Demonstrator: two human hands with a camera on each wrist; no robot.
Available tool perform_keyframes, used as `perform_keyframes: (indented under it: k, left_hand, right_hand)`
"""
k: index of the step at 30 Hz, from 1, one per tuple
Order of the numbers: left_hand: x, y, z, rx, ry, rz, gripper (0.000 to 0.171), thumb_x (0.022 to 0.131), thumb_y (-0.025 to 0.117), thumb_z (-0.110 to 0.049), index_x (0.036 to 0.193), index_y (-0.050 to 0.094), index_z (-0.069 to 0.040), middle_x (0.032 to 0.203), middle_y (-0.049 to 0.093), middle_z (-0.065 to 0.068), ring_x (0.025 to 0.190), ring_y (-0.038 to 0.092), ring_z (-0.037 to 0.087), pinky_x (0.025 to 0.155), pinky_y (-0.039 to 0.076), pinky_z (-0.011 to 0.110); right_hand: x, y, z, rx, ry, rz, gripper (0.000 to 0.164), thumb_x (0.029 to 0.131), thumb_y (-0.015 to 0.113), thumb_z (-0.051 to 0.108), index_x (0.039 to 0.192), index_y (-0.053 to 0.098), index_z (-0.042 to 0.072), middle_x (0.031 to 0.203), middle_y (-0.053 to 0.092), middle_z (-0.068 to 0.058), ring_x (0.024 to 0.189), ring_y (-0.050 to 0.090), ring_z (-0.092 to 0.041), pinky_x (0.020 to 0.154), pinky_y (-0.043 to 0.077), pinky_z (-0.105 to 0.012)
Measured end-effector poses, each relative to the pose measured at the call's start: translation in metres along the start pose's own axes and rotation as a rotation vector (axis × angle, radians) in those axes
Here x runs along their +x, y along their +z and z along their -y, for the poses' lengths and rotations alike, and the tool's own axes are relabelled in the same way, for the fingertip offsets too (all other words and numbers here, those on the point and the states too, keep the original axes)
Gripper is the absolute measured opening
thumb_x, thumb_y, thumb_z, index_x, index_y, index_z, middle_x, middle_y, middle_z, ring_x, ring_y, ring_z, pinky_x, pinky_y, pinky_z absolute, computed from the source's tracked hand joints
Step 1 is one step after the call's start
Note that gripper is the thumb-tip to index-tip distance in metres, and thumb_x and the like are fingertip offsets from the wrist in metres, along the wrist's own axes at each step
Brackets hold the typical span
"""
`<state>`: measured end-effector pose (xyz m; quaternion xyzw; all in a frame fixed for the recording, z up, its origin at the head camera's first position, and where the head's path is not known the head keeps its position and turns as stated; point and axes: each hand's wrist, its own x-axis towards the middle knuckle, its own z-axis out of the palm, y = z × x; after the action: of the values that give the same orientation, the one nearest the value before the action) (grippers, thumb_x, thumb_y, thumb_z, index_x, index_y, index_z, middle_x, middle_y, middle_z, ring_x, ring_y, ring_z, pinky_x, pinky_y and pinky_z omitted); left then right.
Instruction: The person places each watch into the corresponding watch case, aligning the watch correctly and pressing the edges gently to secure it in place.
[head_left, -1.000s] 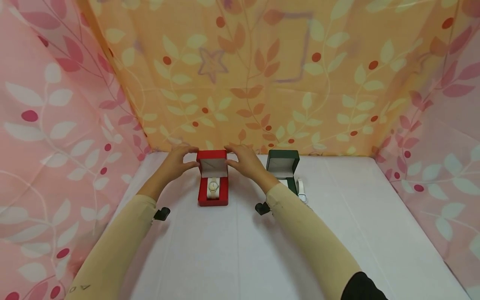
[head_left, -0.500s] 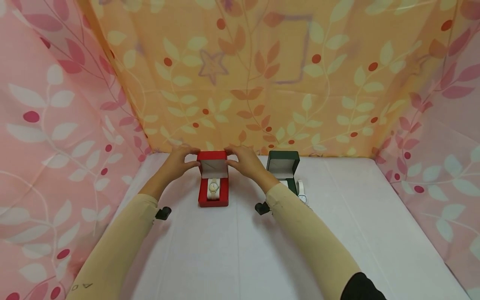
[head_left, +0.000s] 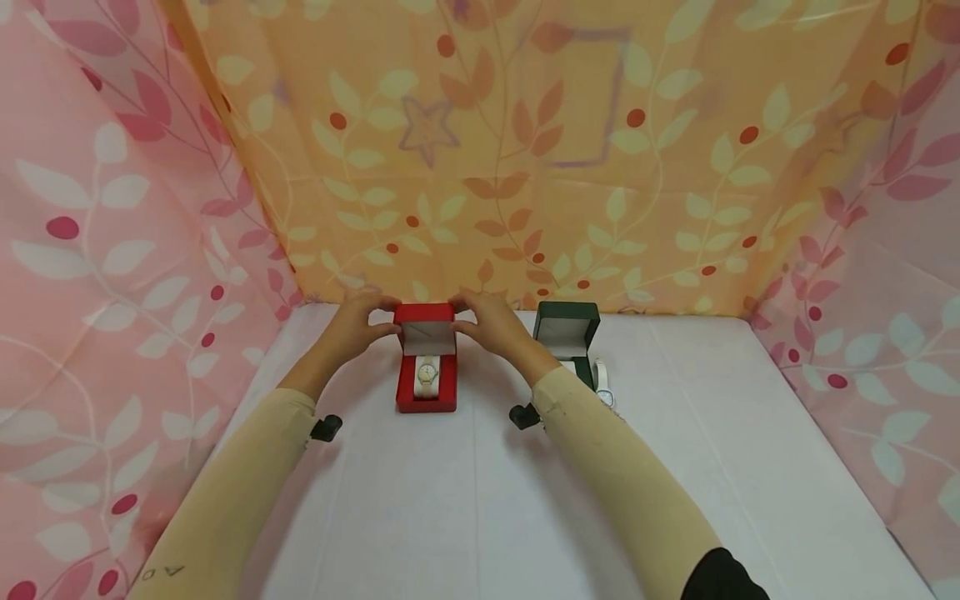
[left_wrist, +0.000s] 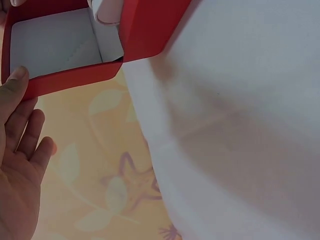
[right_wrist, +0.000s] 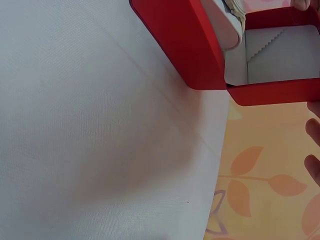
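Note:
A red watch box (head_left: 427, 407) stands with its lid raised on the white table. On a white cushion inside sits a light-strapped watch (head_left: 427, 372) with a pale round dial. My left hand (head_left: 351, 329) holds the lid's left upper corner, thumb on the edge and the other fingers toward the back, as the left wrist view shows. Mirroring it, my right hand (head_left: 491, 327) pinches the lid's right upper corner. Its fingertips (right_wrist: 313, 131) show at the right edge of the right wrist view. The lid's white lining (left_wrist: 55, 42) faces the person.
A dark green watch box (head_left: 567, 309), also with its lid up, stands to the right, partly hidden behind my right wrist. Beside it lies a white-strapped watch (head_left: 604, 387). An orange leaf-patterned cloth (head_left: 465, 192) hangs behind the table (head_left: 420, 500); pink cloths flank it.

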<state>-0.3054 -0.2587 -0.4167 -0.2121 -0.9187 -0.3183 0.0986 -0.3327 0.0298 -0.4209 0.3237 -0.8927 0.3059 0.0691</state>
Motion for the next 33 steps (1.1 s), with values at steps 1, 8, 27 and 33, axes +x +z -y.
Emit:
perform_keyframes:
  k: [1, 8, 27, 33]
  left_hand:
    - [-0.001, 0.000, 0.000, -0.002, -0.005, -0.002, 0.044, 0.087, 0.083, -0.013, 0.128, 0.069, -0.007, 0.117, 0.071, 0.011, 0.117, 0.056, 0.030, 0.109, 0.041, 0.055]
    - [-0.008, 0.004, 0.000, -0.042, -0.058, -0.021, 0.046, 0.087, 0.083, -0.014, 0.130, 0.069, -0.010, 0.119, 0.074, 0.009, 0.121, 0.062, 0.030, 0.110, 0.044, 0.057]
    - [-0.021, 0.009, -0.003, -0.092, -0.076, -0.037, 0.048, 0.087, 0.083, -0.015, 0.132, 0.066, -0.008, 0.125, 0.072, 0.012, 0.123, 0.065, 0.035, 0.107, 0.048, 0.055]
    - [-0.025, 0.009, -0.005, -0.075, -0.078, -0.034, 0.047, 0.087, 0.083, -0.016, 0.130, 0.068, -0.007, 0.124, 0.072, 0.012, 0.122, 0.065, 0.035, 0.107, 0.049, 0.055]
  right_hand:
    - [0.000, 0.000, 0.000, 0.005, -0.002, 0.001, 0.041, 0.094, 0.077, 0.024, 0.132, 0.063, 0.018, 0.124, 0.072, 0.001, 0.120, 0.065, -0.015, 0.110, 0.048, -0.039]
    - [-0.004, 0.001, 0.000, 0.058, -0.011, 0.014, 0.041, 0.093, 0.077, 0.022, 0.131, 0.062, 0.017, 0.124, 0.071, 0.001, 0.121, 0.064, -0.015, 0.108, 0.050, -0.038]
    - [-0.014, 0.007, 0.003, 0.168, -0.024, 0.005, 0.040, 0.092, 0.078, 0.013, 0.128, 0.061, 0.012, 0.122, 0.071, -0.001, 0.117, 0.066, -0.015, 0.108, 0.051, -0.036]
    - [-0.016, 0.009, 0.002, 0.184, -0.007, 0.016, 0.040, 0.092, 0.079, 0.015, 0.128, 0.062, 0.012, 0.124, 0.070, -0.002, 0.117, 0.067, -0.014, 0.106, 0.052, -0.035]
